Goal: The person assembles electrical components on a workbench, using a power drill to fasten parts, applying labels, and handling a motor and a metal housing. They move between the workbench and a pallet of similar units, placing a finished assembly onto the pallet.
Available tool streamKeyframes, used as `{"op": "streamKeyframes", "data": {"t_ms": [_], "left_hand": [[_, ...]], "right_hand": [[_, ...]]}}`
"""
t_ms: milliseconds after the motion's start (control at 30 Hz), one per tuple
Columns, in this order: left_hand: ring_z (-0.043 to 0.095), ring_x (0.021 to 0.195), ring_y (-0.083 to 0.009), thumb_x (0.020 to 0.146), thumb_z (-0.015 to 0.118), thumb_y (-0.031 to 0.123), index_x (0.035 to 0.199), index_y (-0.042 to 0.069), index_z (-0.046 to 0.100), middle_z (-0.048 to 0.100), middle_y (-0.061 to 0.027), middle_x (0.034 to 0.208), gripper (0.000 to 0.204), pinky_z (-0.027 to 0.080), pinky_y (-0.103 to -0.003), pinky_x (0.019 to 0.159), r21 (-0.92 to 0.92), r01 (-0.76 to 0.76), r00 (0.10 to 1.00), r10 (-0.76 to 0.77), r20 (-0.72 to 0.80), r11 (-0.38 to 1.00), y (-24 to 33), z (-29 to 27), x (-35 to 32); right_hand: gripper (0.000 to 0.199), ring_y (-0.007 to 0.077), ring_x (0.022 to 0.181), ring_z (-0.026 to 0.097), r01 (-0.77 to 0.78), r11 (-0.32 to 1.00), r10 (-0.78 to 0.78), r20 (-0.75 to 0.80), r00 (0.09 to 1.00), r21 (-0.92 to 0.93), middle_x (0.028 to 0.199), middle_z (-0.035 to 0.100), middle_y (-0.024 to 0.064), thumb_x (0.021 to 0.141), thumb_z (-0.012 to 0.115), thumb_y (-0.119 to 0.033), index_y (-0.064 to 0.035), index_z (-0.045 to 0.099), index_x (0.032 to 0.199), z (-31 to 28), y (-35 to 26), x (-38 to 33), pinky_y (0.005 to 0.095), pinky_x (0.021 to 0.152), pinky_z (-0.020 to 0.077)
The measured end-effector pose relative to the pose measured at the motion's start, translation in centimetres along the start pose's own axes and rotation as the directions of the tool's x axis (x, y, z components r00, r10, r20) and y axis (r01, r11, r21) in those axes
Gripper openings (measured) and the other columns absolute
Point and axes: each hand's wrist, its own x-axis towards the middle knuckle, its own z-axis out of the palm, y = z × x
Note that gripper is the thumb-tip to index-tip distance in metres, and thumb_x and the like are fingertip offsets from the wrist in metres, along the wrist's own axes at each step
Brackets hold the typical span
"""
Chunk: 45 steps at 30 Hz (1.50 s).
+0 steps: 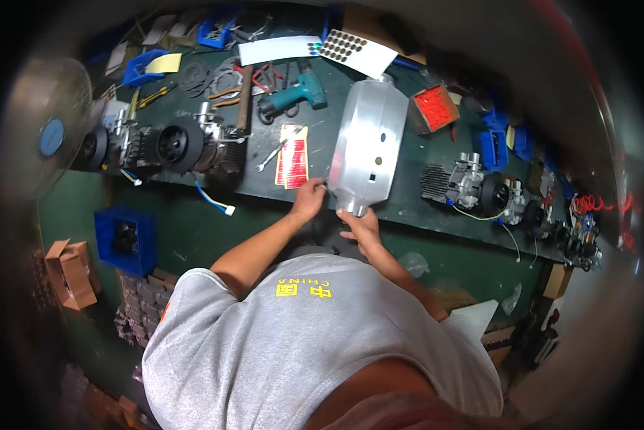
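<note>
A silver metal housing with a narrow neck at each end lies on the dark green workbench, its near neck at the front edge. On its side are a small blue oval, a dark round spot and a square opening. My right hand is closed around the near neck, thumb on top. By the housing's near left corner, my left hand has its fingers drawn together in a pinch; whatever lies in them is too small to make out. Just beyond that hand are red and yellow label sheets with a wrench beside them.
A teal power drill and a hammer lie farther back. Heater-like units with black fan wheels stand left, and more right. An open box of red parts sits behind the housing. At far left is a fan.
</note>
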Motion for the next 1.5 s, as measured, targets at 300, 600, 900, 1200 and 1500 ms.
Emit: {"op": "streamKeyframes", "data": {"t_ms": [300, 600, 900, 1200, 1500], "left_hand": [[0.063, 0.079, -0.0278, 0.096, 0.052, 0.030, 0.096, -0.006, 0.066, 0.068, -0.0193, 0.084, 0.038, 0.049, -0.040, 0.075, 0.061, -0.122, 0.978, 0.109, 0.178, 0.991, 3.6, 1.2, -3.3], [0.055, 0.087, -0.0108, 0.102, 0.052, 0.051, 0.114, 0.004, 0.064, 0.060, -0.0013, 0.098, 0.050, 0.049, -0.028, 0.076, -0.187, 0.162, 0.921, -0.081, 0.380, 0.969, 6.9, 1.9, -7.1], [0.069, 0.102, -0.0331, 0.087, 0.071, 0.044, 0.125, -0.005, 0.062, 0.071, -0.0231, 0.107, 0.062, 0.052, -0.040, 0.091, 0.363, -0.070, 0.998, 0.068, 0.019, 0.929, 4.1, -1.2, -7.1], [0.052, 0.119, -0.0394, 0.069, 0.087, 0.038, 0.127, 0.005, 0.049, 0.055, -0.0187, 0.121, 0.077, 0.047, -0.053, 0.096, 0.492, 0.307, 0.849, -0.002, -0.528, 0.815, 2.0, -1.5, 0.4], [0.069, 0.092, -0.0317, 0.079, 0.080, 0.024, 0.111, 0.002, 0.056, 0.070, -0.0168, 0.099, 0.045, 0.053, -0.046, 0.080, 0.238, 0.364, 0.825, -0.194, -0.530, 0.900, 2.1, -1.6, 3.7]], "right_hand": [[0.045, 0.0115, 0.076, 0.062, 0.109, 0.994, -0.110, -0.046, 0.993, -0.016, 0.097, 0.069, 0.0023, 0.082, 0.081, -0.032, -0.0043, 0.065, 0.114, -0.2, 0.3, 0.9, 0.0262, 0.058, 0.0523], [0.047, 0.0134, 0.077, 0.059, -0.017, 0.877, -0.223, 0.438, 0.871, 0.480, 0.098, 0.063, 0.0008, 0.087, 0.074, -0.042, -0.0110, 0.059, 0.118, -4.7, 3.1, 2.6, 0.0285, 0.065, 0.0521], [0.070, 0.0192, 0.096, 0.067, -0.310, 0.721, -0.265, 0.660, 0.704, 0.620, 0.118, 0.068, 0.0126, 0.085, 0.071, -0.055, -0.0059, 0.054, 0.132, -6.2, 6.0, 5.0, 0.0323, 0.075, 0.0572], [0.044, 0.0204, 0.095, 0.067, -0.248, 0.872, -0.027, 0.548, 0.836, 0.421, 0.118, 0.069, 0.0148, 0.101, 0.051, -0.047, -0.0104, 0.050, 0.126, -8.7, 6.9, 2.4, 0.0368, 0.076, 0.0567], [0.039, 0.0145, 0.091, 0.065, -0.104, 0.961, 0.023, 0.301, 0.953, 0.258, 0.109, 0.069, 0.0085, 0.097, 0.064, -0.035, -0.0114, 0.056, 0.127, -10.4, 7.3, -2.2, 0.0312, 0.071, 0.0552]]}}
